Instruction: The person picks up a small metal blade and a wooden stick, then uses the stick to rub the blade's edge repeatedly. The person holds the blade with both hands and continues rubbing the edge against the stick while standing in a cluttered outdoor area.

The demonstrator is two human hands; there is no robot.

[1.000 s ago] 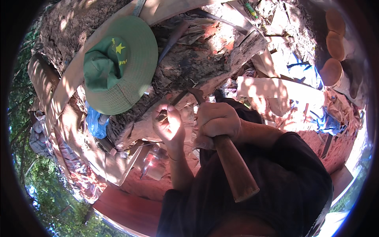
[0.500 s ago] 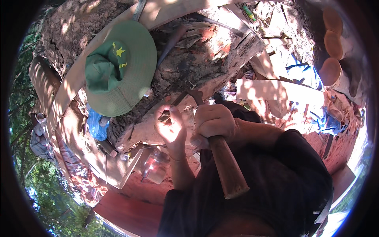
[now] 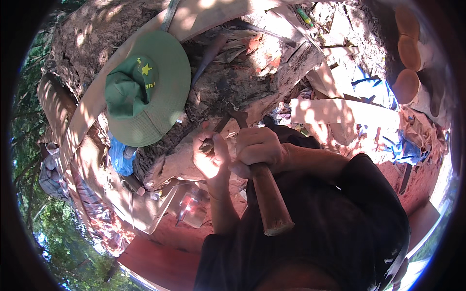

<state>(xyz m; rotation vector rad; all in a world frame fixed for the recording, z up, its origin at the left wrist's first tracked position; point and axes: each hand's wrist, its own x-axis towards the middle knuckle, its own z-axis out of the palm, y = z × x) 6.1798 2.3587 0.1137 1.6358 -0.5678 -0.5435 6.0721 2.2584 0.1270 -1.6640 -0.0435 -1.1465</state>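
Below and right of the green hat (image 3: 170, 82), my right hand (image 3: 259, 149) grips a wooden-handled tool (image 3: 270, 201), likely stiff and hefty, best held at its narrow neck, while my left hand (image 3: 215, 157) curls round a dark stub (image 3: 207, 145).

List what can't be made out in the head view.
All in the head view:
Wooden handle: part hidden inside the right hand.
Dark piece: mostly hidden by the curled left hand; only its end shows clearly.
Log: partly covered by the wide-brimmed green hat.
Foliage: cut off by the dark fisheye rim.
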